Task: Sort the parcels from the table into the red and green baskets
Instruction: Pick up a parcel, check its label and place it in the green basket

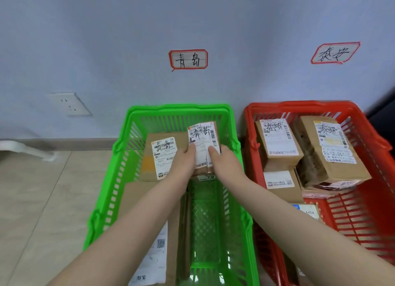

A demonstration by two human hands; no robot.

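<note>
Parcel in hand: small cardboard parcel (204, 144) with a white shipping label handwritten 青岛, held over the far end of the green basket (128, 157), above the boxes already inside.
Left hand: left hand (181, 164) clasps the parcel's left edge, thumb laid on the label.
Right hand: right hand (224, 164) clasps the right edge, thumb likewise on the label; neither hand is spread.
Destination: wall tag 青岛 (188, 59) hangs above the green basket; wall tag 泰安 (335, 52) above the red basket (363, 211) to the right. The label matches the green side.
Neighbouring stock: labelled box (158, 155) just left of the held parcel; a large flat box (154, 232) fills the near left of the basket.
Risk, tipping: released on the uneven stack, the parcel may slide into the bare near-right gap or land label-down.
Risk, label: the label looks creased and torn; thumb pressure could peel it further.
Risk, mis-sort: low, judged from the matching characters.
</note>
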